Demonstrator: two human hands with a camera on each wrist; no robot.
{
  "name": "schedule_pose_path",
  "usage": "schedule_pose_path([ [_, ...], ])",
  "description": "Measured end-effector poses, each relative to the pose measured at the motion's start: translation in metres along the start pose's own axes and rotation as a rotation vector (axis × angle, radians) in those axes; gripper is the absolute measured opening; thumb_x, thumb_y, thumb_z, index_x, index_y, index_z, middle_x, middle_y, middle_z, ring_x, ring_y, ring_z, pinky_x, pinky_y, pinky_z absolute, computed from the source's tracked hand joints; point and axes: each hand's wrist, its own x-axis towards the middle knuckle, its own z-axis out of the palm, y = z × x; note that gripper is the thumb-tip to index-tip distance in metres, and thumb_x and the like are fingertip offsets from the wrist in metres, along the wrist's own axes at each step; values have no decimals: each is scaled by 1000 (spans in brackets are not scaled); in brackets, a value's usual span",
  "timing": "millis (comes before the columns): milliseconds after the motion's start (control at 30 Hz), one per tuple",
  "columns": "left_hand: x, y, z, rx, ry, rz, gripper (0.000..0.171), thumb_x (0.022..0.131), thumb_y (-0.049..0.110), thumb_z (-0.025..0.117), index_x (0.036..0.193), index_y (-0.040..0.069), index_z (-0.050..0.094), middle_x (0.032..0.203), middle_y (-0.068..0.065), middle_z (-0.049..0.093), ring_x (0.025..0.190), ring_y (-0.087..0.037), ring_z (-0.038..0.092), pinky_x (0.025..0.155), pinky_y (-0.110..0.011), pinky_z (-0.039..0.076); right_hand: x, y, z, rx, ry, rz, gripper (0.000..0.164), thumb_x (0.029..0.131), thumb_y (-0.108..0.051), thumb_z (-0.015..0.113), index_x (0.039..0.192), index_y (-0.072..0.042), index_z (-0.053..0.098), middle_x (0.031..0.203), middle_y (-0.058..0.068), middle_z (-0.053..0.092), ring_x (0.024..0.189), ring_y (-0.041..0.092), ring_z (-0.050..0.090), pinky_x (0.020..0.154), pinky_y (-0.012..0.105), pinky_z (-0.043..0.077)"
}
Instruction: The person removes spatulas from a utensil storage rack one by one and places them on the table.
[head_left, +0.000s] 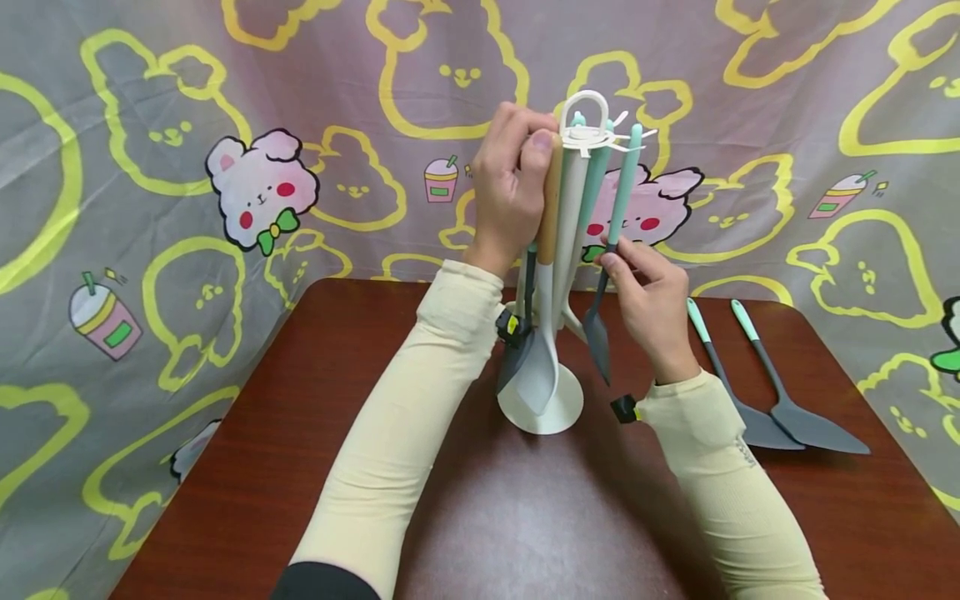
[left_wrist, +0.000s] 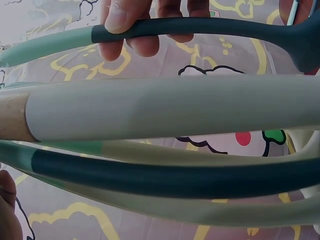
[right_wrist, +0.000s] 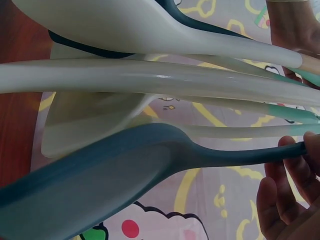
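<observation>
A white utensil rack [head_left: 585, 140] with a looped top stands on a round base, hung with several utensils. My left hand [head_left: 513, 179] is up at its top, fingers curled at the upper end of a wooden-handled white spoon [head_left: 542, 379]; the hold is partly hidden. Behind that spoon hangs a dark grey utensil [head_left: 513, 360]. With thumb and fingers, my right hand [head_left: 648, 296] pinches the neck of a grey spoon [right_wrist: 150, 160] whose mint handle [head_left: 625, 183] rises to a hook on the rack's right. The spoon's head hangs down above the tabletop.
Two grey turners [head_left: 810, 425] with mint handles lie on the brown table [head_left: 300, 417] at the right, their blades overlapping. Pale utensils [right_wrist: 70, 125] hang behind the rack's post. A patterned curtain [head_left: 360, 75] stands behind the table.
</observation>
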Motion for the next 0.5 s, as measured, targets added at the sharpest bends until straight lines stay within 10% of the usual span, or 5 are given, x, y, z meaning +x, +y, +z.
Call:
schedule_pose_path([
  [500, 1, -1, 1, 6, 14, 18, 32, 96, 19, 42, 87, -3, 64, 85, -14, 55, 77, -20, 50, 73, -24, 42, 2, -1, -1, 24, -3, -8, 25, 93, -9, 67, 117, -6, 73, 89, -24, 67, 77, 2, 59, 68, 12, 48],
])
